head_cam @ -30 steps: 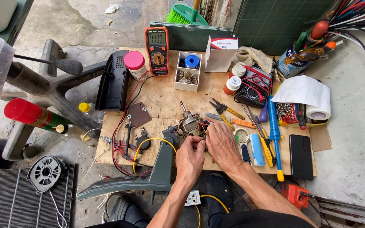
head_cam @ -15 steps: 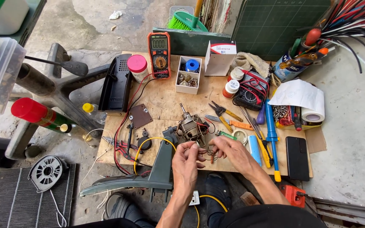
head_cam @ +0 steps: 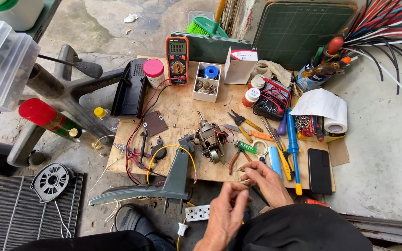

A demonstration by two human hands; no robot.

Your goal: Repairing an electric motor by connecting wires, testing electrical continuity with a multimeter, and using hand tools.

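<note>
My hands have come back toward me. A moment ago they were up at the small grey metal motor with copper wire coils (head_cam: 209, 139); now they are off it, near the front edge of the flat brown wooden board that is my table (head_cam: 182, 109). The motor sits alone in the middle of the board, tilted, with its thin shaft pointing up and away. My left hand (head_cam: 224, 214) is low, in front of my lap, with fingers curled toward the thumb. My right hand (head_cam: 265, 180) is just beside it, fingertips pinched together. Something very thin may be between them, but it is too small for me to tell, so I cannot say if I hold anything. Near my right hand lie the pliers with red handles (head_cam: 234, 157), the long blue screwdriver with a yellow tip (head_cam: 292, 144) and the flat black phone (head_cam: 319, 170). Between my left hand and the motor stands the tall grey plastic fan stand (head_cam: 177, 173) with a yellow wire (head_cam: 170, 149) looping over it. At the far side are the orange meter with a dial (head_cam: 177, 59) and the small white box of parts (head_cam: 207, 82). The white power strip (head_cam: 197, 212) lies on the floor just below the board.
</note>
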